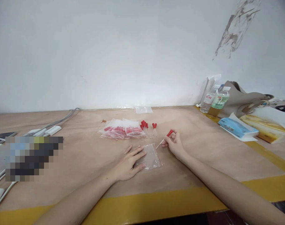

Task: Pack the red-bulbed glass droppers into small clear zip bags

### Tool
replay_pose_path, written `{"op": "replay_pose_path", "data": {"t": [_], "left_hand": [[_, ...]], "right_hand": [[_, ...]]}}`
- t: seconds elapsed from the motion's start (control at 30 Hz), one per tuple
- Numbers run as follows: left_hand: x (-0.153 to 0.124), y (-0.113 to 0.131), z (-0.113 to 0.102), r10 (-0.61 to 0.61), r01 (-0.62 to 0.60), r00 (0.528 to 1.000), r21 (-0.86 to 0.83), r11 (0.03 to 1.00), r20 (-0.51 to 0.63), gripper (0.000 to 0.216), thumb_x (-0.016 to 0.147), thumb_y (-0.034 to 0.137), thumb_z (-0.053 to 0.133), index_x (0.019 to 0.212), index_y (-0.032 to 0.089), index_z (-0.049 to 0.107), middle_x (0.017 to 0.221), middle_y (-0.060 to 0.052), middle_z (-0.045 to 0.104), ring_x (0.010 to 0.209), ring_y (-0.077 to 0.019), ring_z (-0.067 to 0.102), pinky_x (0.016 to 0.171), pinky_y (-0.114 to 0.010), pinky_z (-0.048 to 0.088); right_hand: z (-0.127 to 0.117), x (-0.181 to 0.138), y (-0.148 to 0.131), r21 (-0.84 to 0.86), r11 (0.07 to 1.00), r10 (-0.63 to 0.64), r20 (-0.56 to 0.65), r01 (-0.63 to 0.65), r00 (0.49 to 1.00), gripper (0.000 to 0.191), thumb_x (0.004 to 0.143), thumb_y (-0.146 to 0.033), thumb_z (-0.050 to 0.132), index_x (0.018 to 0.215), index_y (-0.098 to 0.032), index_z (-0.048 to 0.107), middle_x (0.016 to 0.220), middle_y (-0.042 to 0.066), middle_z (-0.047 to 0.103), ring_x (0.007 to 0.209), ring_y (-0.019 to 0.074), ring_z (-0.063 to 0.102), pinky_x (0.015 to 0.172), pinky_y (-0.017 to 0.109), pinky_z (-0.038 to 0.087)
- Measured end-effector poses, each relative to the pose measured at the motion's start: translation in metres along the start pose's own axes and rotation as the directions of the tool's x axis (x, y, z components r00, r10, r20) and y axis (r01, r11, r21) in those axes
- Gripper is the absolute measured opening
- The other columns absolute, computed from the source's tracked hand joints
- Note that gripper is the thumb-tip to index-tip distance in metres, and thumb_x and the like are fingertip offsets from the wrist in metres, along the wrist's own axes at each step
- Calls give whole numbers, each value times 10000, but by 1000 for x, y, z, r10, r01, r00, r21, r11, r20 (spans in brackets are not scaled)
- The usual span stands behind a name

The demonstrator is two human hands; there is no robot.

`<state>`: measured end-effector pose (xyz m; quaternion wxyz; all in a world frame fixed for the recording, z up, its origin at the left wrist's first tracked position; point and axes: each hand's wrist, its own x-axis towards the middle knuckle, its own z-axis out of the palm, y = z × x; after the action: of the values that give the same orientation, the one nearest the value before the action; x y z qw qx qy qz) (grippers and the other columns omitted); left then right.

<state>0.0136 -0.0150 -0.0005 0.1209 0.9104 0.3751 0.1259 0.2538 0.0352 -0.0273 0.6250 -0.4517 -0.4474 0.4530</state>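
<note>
The bench (203,168) lies bare along its near yellow edge and between the two forearms, giving free passage there. Beyond the zip bag (150,157), a pile of filled bags (121,129) and loose red-capped droppers (145,126) block the middle. Two bottles (215,101), a brown bag (244,100) and a blue packet (237,127) crowd the right; cables (60,120) and devices crowd the left.

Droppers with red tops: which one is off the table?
The dropper pinched in the right hand; the loose droppers lie on the table.
</note>
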Motion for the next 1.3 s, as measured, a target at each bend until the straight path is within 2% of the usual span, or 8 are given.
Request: {"op": "replay_pose_path", "data": {"t": [0.13,0.37,0.57,0.7,0.9,1.07,1.13,1.3], "left_hand": [[0,2,0,-13,13,1000,13,1000,3,483,876,469,373,1315,268,344,1395,-49,308,1287,-224,254,1063,-480,113],[4,4,-1,-13,14,1000,13,1000,-15,498,879,437,378,1335,250,307,1374,-46,346,1279,-215,271,1064,-453,154],[5,4,0,-5,5,999,8,1000,-34,500,876,421,395,1336,253,298,1371,-38,352,1273,-209,282,1060,-457,168],[7,2,1,11,-12,999,-6,1000,-42,497,887,415,374,1344,243,281,1372,-37,350,1274,-203,280,1062,-453,169],[10,1,2,48,-48,999,-41,998,-17,496,894,407,367,1353,256,257,1380,-33,336,1280,-204,270,1062,-451,170],[11,2,2,61,-63,998,-55,996,-29,490,893,382,382,1351,258,263,1362,-37,366,1272,-203,286,1063,-450,166],[11,2,1,66,-68,997,-65,996,-24,487,895,380,378,1352,256,262,1365,-40,362,1270,-204,290,1064,-456,159],[7,-4,-5,62,-61,998,-117,991,2,463,892,402,382,1325,245,335,1393,-55,309,1289,-214,252,1057,-435,204]], "right_hand": [[5,-4,-3,8,1000,14,46,-15,999,581,634,-358,633,1058,-239,254,653,-96,482,487,91,551,482,253,509],[6,-17,-8,134,976,147,186,-173,972,462,661,-406,641,931,-241,305,665,-56,578,592,118,611,604,285,508],[-3,-20,-18,25,972,205,406,-235,891,347,650,-365,676,795,-195,410,741,-9,616,631,96,602,617,248,481],[-8,-20,-22,-113,975,224,539,-194,812,297,659,-344,674,780,-180,458,639,-36,570,518,77,549,487,210,449],[-9,-20,-20,-22,999,53,610,-49,791,246,649,-294,684,737,-181,484,1029,21,509,549,37,501,419,185,427],[-5,-22,-23,-37,989,128,707,-145,696,235,702,-314,638,790,-197,454,740,-30,561,589,90,549,578,263,466],[-4,-21,-25,-81,988,153,701,-135,697,238,700,-323,638,785,-189,460,701,-37,561,625,89,546,625,252,446],[-11,-10,-25,-237,970,193,604,-58,773,277,635,-332,688,733,-165,490,695,-16,586,620,84,530,601,227,418]]}}
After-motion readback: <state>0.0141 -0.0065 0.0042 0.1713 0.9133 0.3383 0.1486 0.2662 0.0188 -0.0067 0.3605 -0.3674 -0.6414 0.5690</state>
